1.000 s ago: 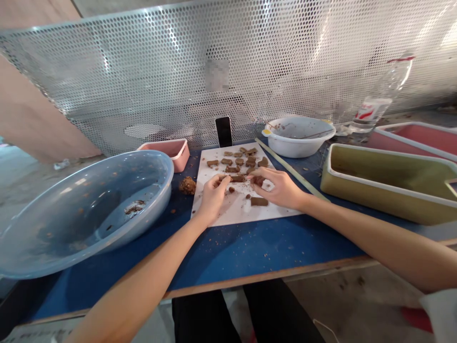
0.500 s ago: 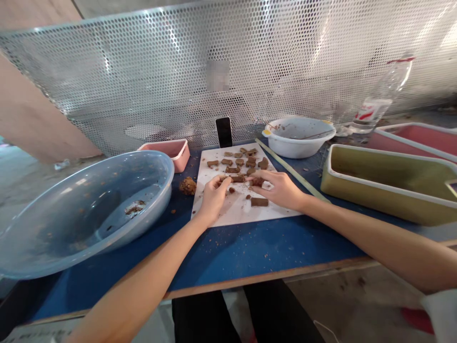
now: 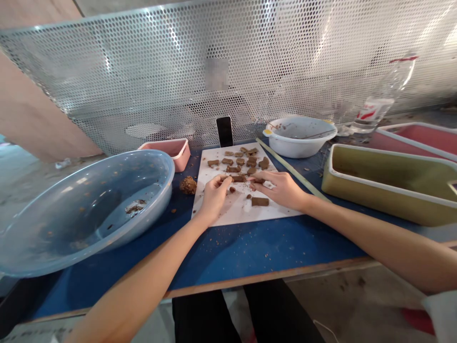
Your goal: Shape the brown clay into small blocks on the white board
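Left fingers (image 3: 226, 182) clamp the clay bar (image 3: 238, 178), right fingers (image 3: 266, 175) grip unclearly, and hard squeezing could crumble it.

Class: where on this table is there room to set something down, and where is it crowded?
Room: the mostly bare blue tabletop between the white board, both forearms and the wooden front edge. Crowded: the board's far half, strewn with brown pieces.

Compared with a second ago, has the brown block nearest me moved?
No, the brown block lies at the same spot on the white board.
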Motion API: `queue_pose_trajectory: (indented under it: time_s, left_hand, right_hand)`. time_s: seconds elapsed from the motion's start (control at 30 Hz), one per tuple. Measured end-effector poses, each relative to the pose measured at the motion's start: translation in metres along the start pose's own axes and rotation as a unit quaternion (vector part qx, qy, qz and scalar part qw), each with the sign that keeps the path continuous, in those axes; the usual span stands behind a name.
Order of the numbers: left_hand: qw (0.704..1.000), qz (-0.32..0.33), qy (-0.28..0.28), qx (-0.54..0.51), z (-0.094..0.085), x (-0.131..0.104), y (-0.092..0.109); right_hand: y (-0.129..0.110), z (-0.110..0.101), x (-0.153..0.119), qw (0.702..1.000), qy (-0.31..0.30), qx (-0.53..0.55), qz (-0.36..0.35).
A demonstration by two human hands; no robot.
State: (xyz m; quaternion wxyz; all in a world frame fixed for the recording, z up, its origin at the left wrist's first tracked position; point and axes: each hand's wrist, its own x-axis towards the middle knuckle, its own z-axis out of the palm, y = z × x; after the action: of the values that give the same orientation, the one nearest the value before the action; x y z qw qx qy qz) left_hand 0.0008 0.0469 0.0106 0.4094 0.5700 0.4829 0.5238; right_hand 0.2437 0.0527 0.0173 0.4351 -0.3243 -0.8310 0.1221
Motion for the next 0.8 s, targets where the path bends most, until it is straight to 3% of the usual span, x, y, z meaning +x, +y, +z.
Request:
queue_pose_trajectory:
  time_s: [0.23, 0.47, 0.7, 0.8]
  left_hand:
    - [1.0, 0.003, 0.001, 0.007, -0.0006, -0.0001, -0.0021]
    - [1.0, 0.004, -0.003, 0.008, -0.0006, -0.0002, -0.0007]
    - [1.0, -0.003, -0.003, 0.002, 0.0002, 0.0001, -0.001]
    - [1.0, -0.01, -0.007, 0.004, 0.0001, 0.0002, -0.0022]
  right_hand:
    - [0.0047, 0.0039, -0.0015, 0.997, -0.016, 0.043, 0.064]
    - [0.0002, -0.0054, 0.0005, 0.994, -0.105, 0.006, 0.02]
    - [0.0, -0.0015, -0.0004, 0.995, -0.076, 0.02, 0.055]
    - [0.0015, -0.0019, -0.0009, 0.995, -0.094, 0.012, 0.038]
